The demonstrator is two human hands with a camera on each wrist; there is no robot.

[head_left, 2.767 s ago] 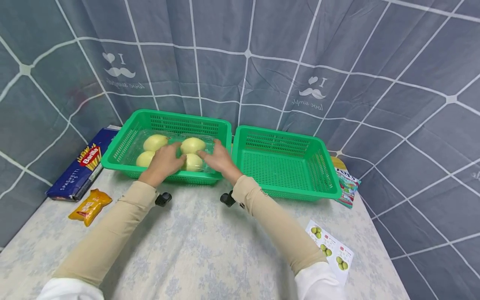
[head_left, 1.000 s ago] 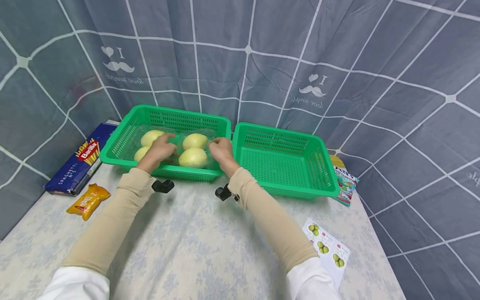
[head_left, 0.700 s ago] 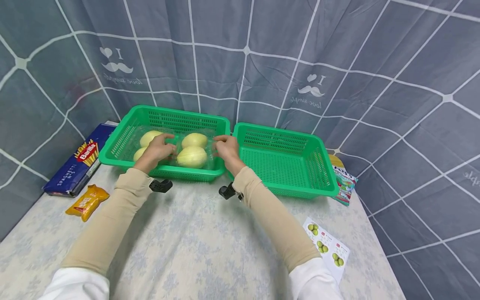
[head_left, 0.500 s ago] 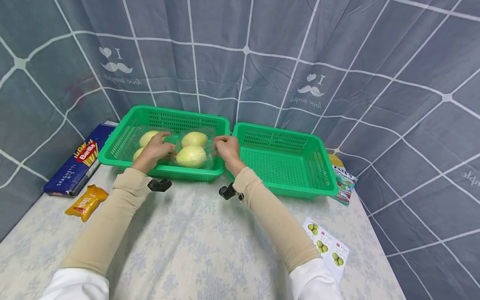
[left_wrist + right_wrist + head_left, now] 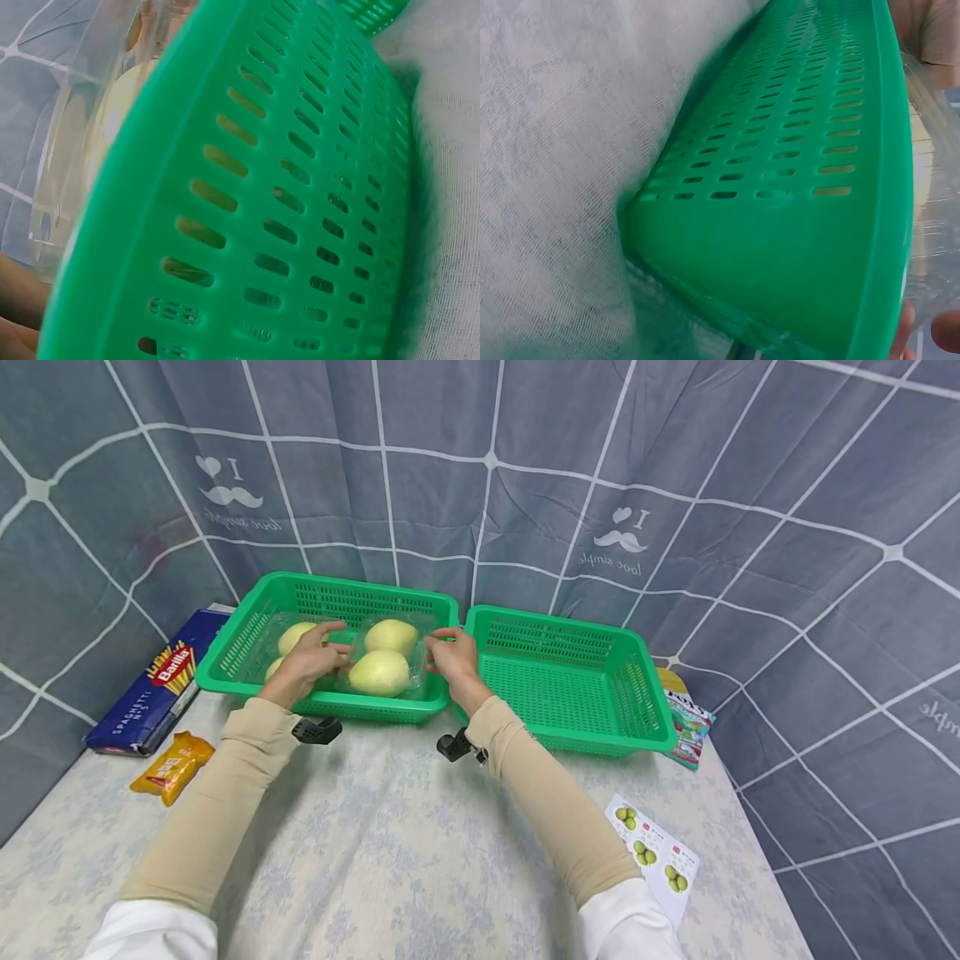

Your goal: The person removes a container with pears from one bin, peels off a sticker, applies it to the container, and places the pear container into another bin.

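A clear plastic box (image 5: 426,625) with two pale yellow oval fruits (image 5: 379,673) is at the right end of the left green basket (image 5: 262,693). In the left wrist view the box (image 5: 64,180) stands up past the basket's rim. My left hand (image 5: 303,664) grips its left side with thumb and fingers, and my right hand (image 5: 455,662) pinches its right edge. The right wrist view has fingertips (image 5: 904,330) close at the film-like wall of the box. Partly behind my left hand, another clear box with yellow fruits (image 5: 296,633) lies in the same basket.
Close on the right stands a second green basket (image 5: 555,693). A blue spaghetti box (image 5: 142,710) and an orange snack packet (image 5: 174,768) lie at left. A colourful packet (image 5: 688,731) and a sheet with fruit pictures (image 5: 654,856) lie at right. A grey curtain hangs behind.
My hands have moved from over the fruits to the sides of the right-hand box. The box has come up and tipped a little, drifting slightly left in the last half second.
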